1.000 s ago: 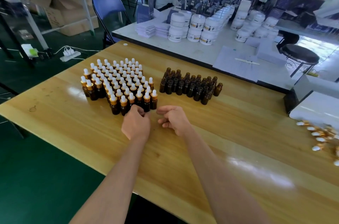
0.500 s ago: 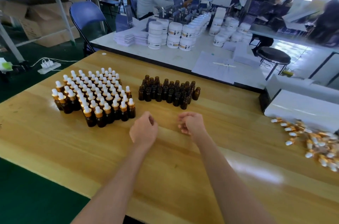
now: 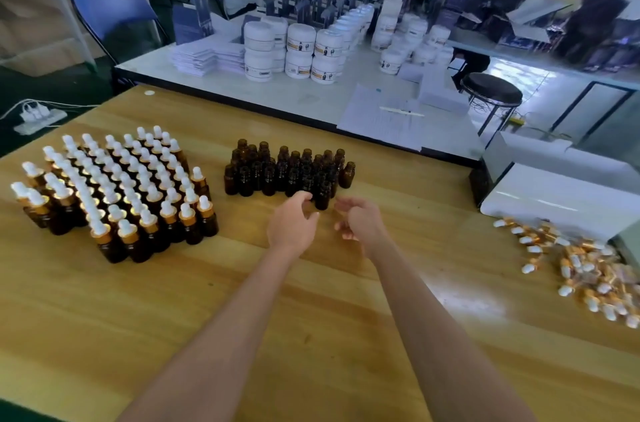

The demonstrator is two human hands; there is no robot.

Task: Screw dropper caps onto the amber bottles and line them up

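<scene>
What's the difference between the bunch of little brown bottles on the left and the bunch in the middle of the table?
The left group wears white dropper bulbs on gold collars; the middle group has bare, open necks. The left group holds many more bottles and covers more of the table than the middle group. Both are amber glass, upright and packed close together on the wooden table.

On my table (image 3: 311,335) the capped bottles (image 3: 114,189) stand in a block at the left, with the uncapped bottles (image 3: 284,172) clustered mid-table, apart from them. My left hand (image 3: 292,226) and right hand (image 3: 360,221) hover side by side just before that cluster. The loose dropper caps (image 3: 588,269) lie heaped at the far right, before a box (image 3: 561,193). Behind, jars (image 3: 294,51) stand on another table (image 3: 242,92).
</scene>
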